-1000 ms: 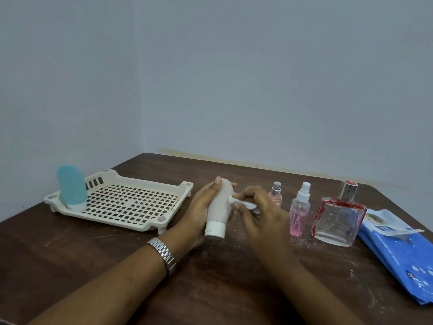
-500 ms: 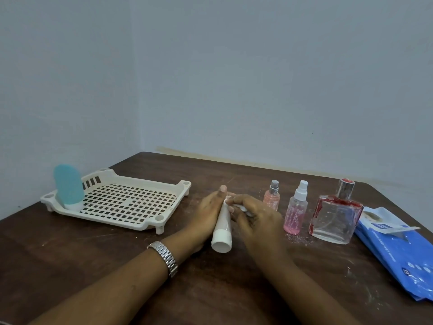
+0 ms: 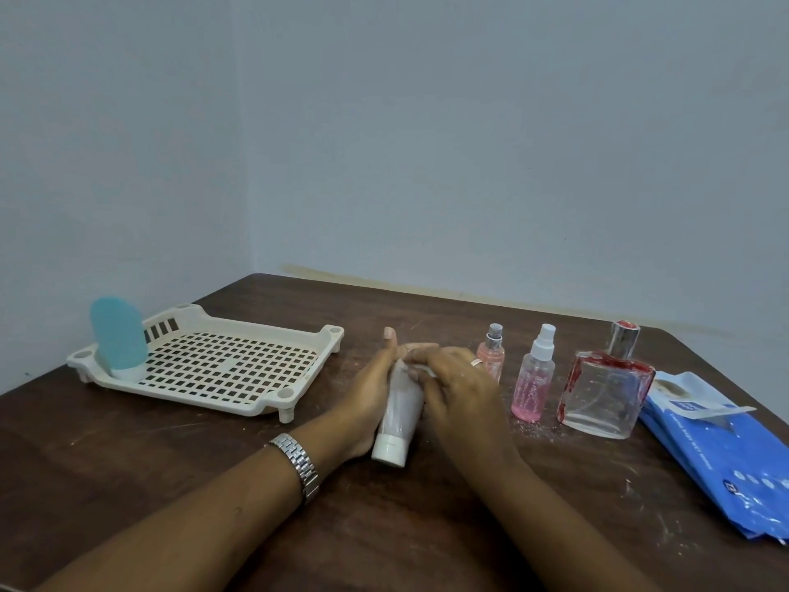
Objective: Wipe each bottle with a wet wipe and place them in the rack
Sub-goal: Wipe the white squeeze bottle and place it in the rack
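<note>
The only print in view is on the blue wipes pack (image 3: 726,455) at the desk's right edge: white lettering and a small round logo, too blurred to read. Its white flap label is peeled back.

The white bottle (image 3: 399,414), a soft tube with a white cap pointing toward the person, lies tilted between both hands near the middle of the desk (image 3: 128,484). The left hand (image 3: 371,395) cradles it from the left, fingers curled behind it and thumb sticking up. The right hand (image 3: 459,386) has its fingers clamped on a small white wet wipe (image 3: 420,369), pressing it against the tube's upper end.

The cream rack (image 3: 213,369), a slotted tray on short legs, sits to the left and holds a blue bottle (image 3: 117,335) standing cap down in its far-left corner.

Right of the hands stand three more containers in a row: a small pink spray bottle (image 3: 493,352) with a silver top, a taller spray bottle (image 3: 533,378) with pink liquid and a white nozzle, and a square glass perfume bottle (image 3: 602,390), clear inside, red-smeared at its edges.

A metal watch (image 3: 301,463) is on the left wrist.
</note>
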A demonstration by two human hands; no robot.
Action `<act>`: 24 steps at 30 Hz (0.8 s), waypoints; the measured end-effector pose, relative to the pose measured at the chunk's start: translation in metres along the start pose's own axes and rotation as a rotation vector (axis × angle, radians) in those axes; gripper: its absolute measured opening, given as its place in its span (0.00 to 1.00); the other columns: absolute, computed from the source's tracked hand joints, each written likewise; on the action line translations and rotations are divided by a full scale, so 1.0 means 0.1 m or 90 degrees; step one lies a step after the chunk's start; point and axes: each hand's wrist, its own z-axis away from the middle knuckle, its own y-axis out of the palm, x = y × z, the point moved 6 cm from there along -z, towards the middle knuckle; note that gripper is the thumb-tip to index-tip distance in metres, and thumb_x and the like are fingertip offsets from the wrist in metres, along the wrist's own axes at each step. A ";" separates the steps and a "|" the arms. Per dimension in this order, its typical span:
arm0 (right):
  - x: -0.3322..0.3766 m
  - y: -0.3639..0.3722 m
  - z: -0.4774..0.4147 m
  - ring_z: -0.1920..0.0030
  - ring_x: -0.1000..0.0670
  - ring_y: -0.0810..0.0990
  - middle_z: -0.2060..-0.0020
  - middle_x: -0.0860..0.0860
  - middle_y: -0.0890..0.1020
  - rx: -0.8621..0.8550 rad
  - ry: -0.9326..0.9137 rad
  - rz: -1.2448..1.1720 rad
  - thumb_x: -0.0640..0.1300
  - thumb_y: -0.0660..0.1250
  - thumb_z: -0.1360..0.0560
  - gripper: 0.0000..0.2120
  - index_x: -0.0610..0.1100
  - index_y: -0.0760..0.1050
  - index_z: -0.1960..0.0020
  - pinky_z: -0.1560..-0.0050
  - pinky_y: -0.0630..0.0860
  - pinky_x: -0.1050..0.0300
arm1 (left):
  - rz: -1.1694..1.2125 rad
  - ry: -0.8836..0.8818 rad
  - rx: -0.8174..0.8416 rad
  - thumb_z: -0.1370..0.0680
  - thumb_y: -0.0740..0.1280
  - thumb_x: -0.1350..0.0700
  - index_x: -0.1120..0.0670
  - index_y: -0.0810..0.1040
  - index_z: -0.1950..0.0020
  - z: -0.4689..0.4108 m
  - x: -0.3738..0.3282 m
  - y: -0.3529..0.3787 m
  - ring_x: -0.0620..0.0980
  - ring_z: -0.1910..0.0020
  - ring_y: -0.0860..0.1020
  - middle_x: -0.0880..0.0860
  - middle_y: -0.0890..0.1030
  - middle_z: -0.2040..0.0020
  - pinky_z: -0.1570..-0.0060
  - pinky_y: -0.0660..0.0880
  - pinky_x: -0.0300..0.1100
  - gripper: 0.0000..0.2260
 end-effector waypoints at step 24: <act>0.00 -0.11 -0.10 0.55 0.48 0.81 0.56 0.47 0.83 -0.003 0.019 0.041 0.41 0.56 0.31 0.17 0.40 0.82 0.54 0.52 0.76 0.58 | -0.079 0.060 0.041 0.32 0.44 0.31 0.59 0.77 0.55 0.00 -0.04 0.08 0.49 0.71 0.78 0.56 0.79 0.69 0.72 0.76 0.40 0.36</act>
